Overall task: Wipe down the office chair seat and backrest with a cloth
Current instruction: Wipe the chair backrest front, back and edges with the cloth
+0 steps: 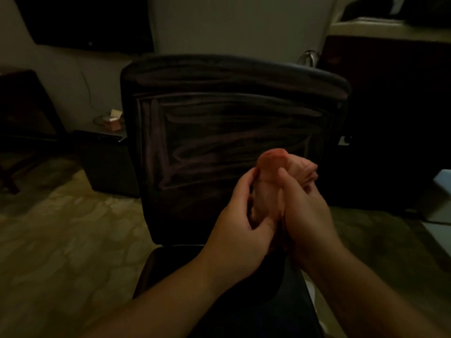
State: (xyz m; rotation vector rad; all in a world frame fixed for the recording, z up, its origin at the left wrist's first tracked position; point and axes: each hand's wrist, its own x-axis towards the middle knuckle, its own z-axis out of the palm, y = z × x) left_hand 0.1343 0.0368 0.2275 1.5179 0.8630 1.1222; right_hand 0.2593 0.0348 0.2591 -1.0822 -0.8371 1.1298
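I see my left hand (240, 223) and right hand (306, 215) both curled tight around the bunched pinkish cloth (271, 181), held above the seat (166, 262), the backrest (231, 123) just beyond, open floor (68, 228) left.

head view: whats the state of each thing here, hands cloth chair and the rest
cloth: bunched up, held between both hands, off the chair
left hand: curled round the cloth
right hand: curled round the cloth, thumb on top
backrest: upright, untouched by the cloth
seat: mostly hidden under the arms, untouched by the cloth
small box: open, on the dark stand at left
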